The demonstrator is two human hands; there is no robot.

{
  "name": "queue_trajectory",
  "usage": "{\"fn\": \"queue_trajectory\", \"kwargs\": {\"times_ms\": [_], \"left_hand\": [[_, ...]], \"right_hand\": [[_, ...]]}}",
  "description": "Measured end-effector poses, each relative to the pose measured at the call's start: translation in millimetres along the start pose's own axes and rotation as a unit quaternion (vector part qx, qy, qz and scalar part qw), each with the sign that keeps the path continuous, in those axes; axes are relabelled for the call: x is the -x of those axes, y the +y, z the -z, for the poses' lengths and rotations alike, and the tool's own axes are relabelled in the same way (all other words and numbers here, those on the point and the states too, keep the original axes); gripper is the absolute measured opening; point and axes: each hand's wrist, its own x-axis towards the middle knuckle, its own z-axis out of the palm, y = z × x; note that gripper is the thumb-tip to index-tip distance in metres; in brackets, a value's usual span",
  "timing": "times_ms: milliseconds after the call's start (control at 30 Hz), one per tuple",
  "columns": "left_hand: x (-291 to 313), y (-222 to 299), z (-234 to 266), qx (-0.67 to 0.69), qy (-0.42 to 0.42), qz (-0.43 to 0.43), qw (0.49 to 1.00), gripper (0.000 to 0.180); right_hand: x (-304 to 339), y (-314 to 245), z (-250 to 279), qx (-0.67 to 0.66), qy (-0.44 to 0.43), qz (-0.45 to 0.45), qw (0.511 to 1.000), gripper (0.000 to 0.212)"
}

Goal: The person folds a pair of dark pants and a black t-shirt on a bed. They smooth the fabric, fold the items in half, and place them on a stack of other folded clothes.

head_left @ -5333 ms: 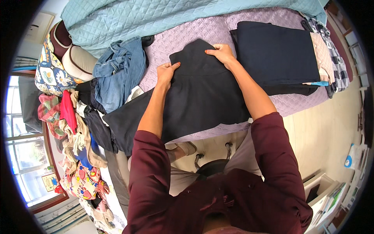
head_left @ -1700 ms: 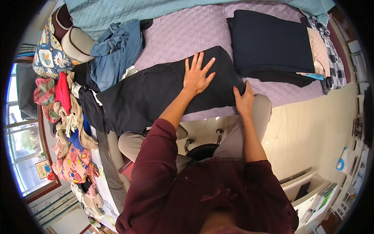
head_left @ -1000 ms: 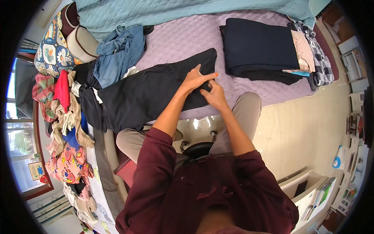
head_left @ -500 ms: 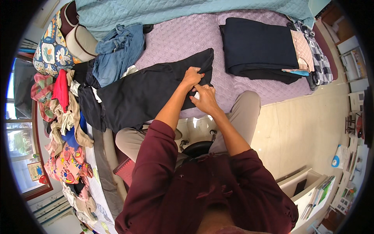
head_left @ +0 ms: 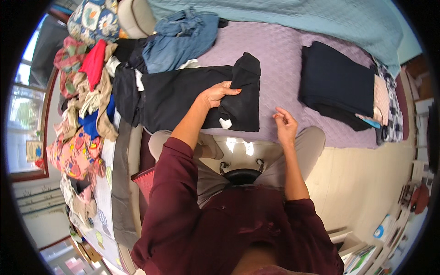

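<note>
A black garment (head_left: 183, 94) lies stretched across the lilac seat, and its right end is folded back over itself in a flap (head_left: 245, 91). My left hand (head_left: 217, 94) grips the flap's inner edge, with the fingers closed on the cloth. A small white label (head_left: 225, 123) shows at the flap's lower corner. To the right of the garment, my right hand (head_left: 286, 124) is off the cloth, its fingers loosely bent and apart, with nothing in them. The garment's left end runs in among other dark clothes, so its limit there is hard to make out.
A stack of folded dark clothes (head_left: 337, 82) lies on the quilted lilac cover (head_left: 279, 55) at right, beside folded pink and checked pieces (head_left: 380, 101). Blue denim (head_left: 181, 39) sits behind the garment. Mixed clothes (head_left: 96, 87) are heaped at left. My knees are against the seat's front edge.
Both hands were together at the garment's right end. That end is now folded over to the left, and my right hand has let go and moved right. The view has shifted too.
</note>
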Motion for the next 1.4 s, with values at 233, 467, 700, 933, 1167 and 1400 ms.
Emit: {"fn": "queue_trajectory", "kwargs": {"times_ms": [233,467,700,933,1167,1400], "left_hand": [[109.0,28.5,64.9,0.006,0.115,-0.068,0.991,0.035],[191.3,33.7,148.5,0.047,0.221,-0.128,0.966,0.026],[214.3,10.3,197.6,0.060,0.286,-0.128,0.948,0.033],[213.8,10.3,187.8,-0.095,0.393,-0.145,0.903,0.025],[216.4,-12.4,222.8,-0.586,0.568,-0.180,0.549,0.042],[218.9,-20.8,194.7,-0.459,0.644,-0.075,0.607,0.080]], "right_hand": [[-1.7,12.3,-39.6,-0.010,-0.059,-0.105,0.993,0.024],[-12.2,9.0,-93.6,-0.028,-0.138,-0.188,0.972,0.025],[-26.1,12.7,-137.1,0.012,-0.173,-0.209,0.963,0.030],[-32.6,2.8,-171.0,0.032,-0.191,-0.217,0.957,0.042],[-27.5,-9.7,-204.6,0.067,-0.199,-0.197,0.958,0.036],[-25.9,-1.3,-221.2,0.132,-0.144,-0.099,0.976,0.060]]}}
